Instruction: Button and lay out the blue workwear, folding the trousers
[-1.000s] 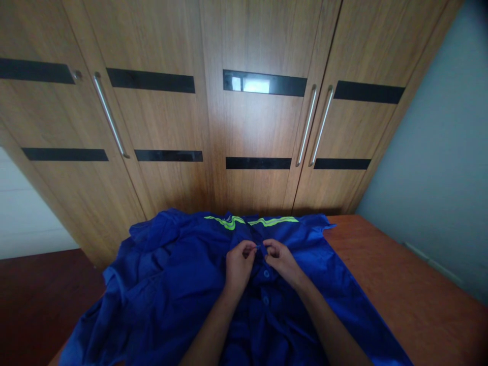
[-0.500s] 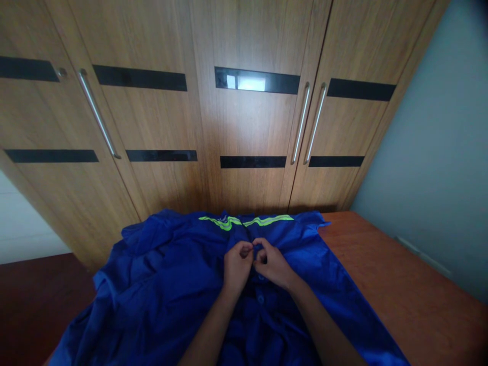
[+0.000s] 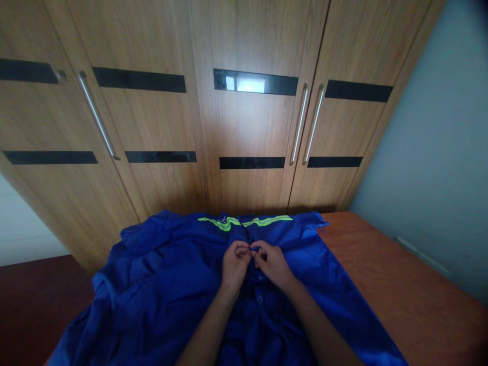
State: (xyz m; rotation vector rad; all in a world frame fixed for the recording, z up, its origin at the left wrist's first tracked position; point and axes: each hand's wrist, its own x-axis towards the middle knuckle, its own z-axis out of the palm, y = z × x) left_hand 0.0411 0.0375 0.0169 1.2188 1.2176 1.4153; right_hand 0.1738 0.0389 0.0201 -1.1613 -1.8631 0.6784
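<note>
Fingers [image 3: 244, 250] of the left hand [image 3: 234, 265] and right hand [image 3: 271, 263] pinch the blue shirt [image 3: 160, 284] at its placket, lower centre of the frame, spread on the counter [image 3: 400, 295].

Both forearms are reaching forward from the bottom edge, converging toward the middle. Left hand [image 3: 234, 264] and right hand [image 3: 271, 263] are meeting knuckle to knuckle, fingers curled inward, fingertips [image 3: 247, 248] pinching together at one small spot between them. Wrists are lying low.
</note>
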